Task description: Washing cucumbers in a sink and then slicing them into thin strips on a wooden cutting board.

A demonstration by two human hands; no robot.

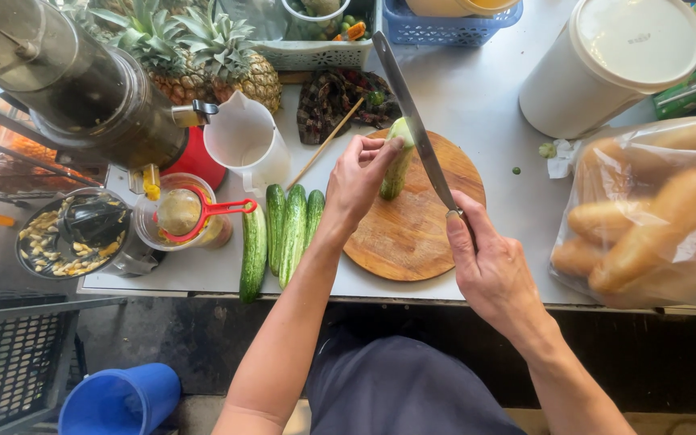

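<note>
— How does the right hand [493, 270] sit?
— Fist curled tight on the knife [415, 121], blade angling away.
— And beyond that grip?
— The left hand [360, 177] pinches the cucumber [396, 169], propped on the cutting board [408, 234].

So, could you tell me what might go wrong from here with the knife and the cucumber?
The left hand holds the cucumber with its fingertips right beside the long knife, so a slip could nick them. The cucumber stands tilted on the round wooden board, held only at the top, so it might skid. The whole cucumbers lie near the table edge and could roll off if bumped.
</note>
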